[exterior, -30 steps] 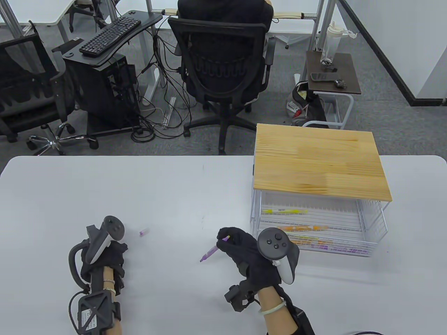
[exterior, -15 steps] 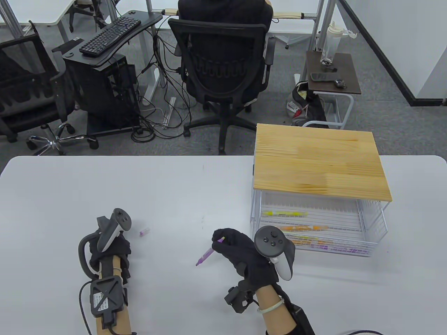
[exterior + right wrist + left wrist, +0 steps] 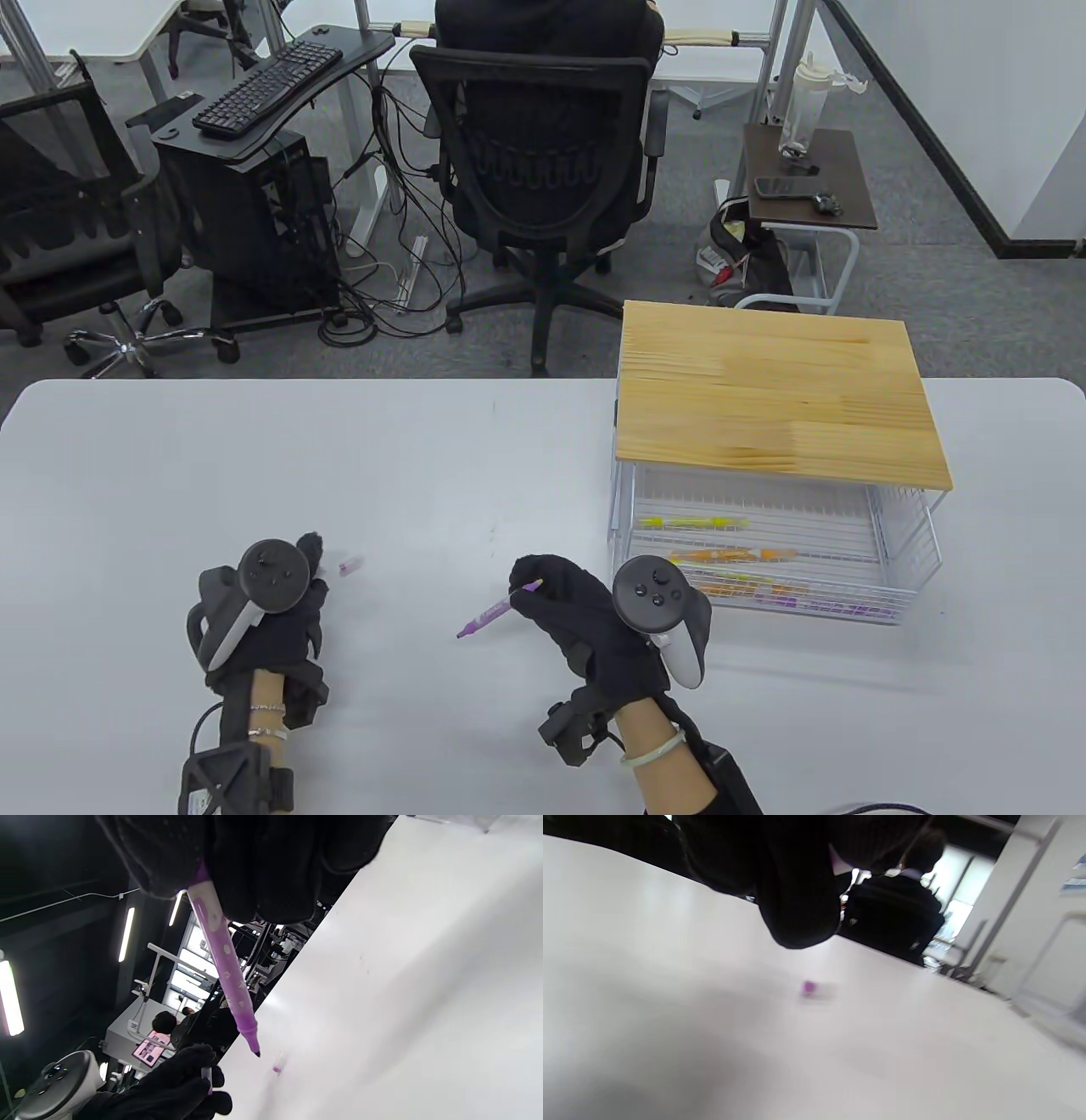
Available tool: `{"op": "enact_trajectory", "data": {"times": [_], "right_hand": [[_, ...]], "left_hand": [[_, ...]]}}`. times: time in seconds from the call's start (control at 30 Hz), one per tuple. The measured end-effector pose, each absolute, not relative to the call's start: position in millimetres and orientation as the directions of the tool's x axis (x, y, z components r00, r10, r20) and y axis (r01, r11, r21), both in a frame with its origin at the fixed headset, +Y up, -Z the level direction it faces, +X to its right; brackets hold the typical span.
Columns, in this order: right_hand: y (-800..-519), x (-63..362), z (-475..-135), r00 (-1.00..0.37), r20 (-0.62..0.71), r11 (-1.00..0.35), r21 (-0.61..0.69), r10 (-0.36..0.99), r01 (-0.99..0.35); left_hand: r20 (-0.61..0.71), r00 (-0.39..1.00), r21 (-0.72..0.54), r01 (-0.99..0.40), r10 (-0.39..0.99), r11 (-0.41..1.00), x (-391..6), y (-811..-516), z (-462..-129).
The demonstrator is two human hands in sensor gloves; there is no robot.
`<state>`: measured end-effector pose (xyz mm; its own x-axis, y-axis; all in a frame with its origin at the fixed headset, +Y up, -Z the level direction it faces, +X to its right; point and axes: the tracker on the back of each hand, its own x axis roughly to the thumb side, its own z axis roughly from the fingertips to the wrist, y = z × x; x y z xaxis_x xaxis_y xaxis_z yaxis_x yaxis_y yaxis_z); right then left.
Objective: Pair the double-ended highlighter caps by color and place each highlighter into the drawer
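My right hand point(image 3: 530, 590) pinches a purple highlighter point(image 3: 490, 613) a little above the table, its bare tip point(image 3: 256, 1052) pointing left and down. The right wrist view shows the fingers point(image 3: 254, 878) wrapped round the pen's upper part point(image 3: 222, 963). A small purple cap point(image 3: 350, 563) lies on the table just right of my left hand point(image 3: 312, 548); it appears blurred in the left wrist view point(image 3: 809, 987). In the right wrist view my left hand point(image 3: 182, 1082) seems to pinch a second small clear cap point(image 3: 206, 1074). The wire drawer point(image 3: 882, 543) stands pulled out at the right and holds several highlighters.
A wooden board point(image 3: 780, 399) tops the drawer's wire frame at the table's right. Beyond the far table edge a person sits in an office chair point(image 3: 543, 161) with their back to me.
My left hand has slid forward and right, turning palm down, until its fingers are next to the cap on the table. My right hand has drifted left with the highlighter.
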<state>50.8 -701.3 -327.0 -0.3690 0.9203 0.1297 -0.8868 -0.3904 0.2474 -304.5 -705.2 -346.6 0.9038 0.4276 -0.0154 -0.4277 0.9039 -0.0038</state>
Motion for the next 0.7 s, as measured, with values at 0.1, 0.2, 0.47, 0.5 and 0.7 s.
{"op": "enact_trajectory", "data": {"times": [0.1,0.2,0.47,0.5,0.7], "right_hand": [[-698,47,-323,-0.285,0.188,-0.332,0.310,0.940,-0.891],[-695,42,-318,-0.213,0.221,-0.283,0.362,0.952,-0.888],[-694,38,-312,-0.162,0.251,-0.250,0.377,0.955,-0.892],[-694,38,-312,-0.161,0.249,-0.249,0.379,0.955,-0.891],[-697,38,-313,-0.169,0.240,-0.255,0.392,0.956,-0.884]], "left_hand": [[0.133,0.847,0.048,-0.524,0.514,0.851,-289,-690,-320],[0.221,0.811,0.048,-0.564,0.542,0.824,-275,-682,-306],[0.292,0.817,0.020,-0.526,0.498,0.850,-253,-672,-295],[0.297,0.817,0.017,-0.522,0.494,0.853,-251,-671,-295],[0.305,0.800,0.001,-0.543,0.517,0.840,-249,-672,-296]]}}
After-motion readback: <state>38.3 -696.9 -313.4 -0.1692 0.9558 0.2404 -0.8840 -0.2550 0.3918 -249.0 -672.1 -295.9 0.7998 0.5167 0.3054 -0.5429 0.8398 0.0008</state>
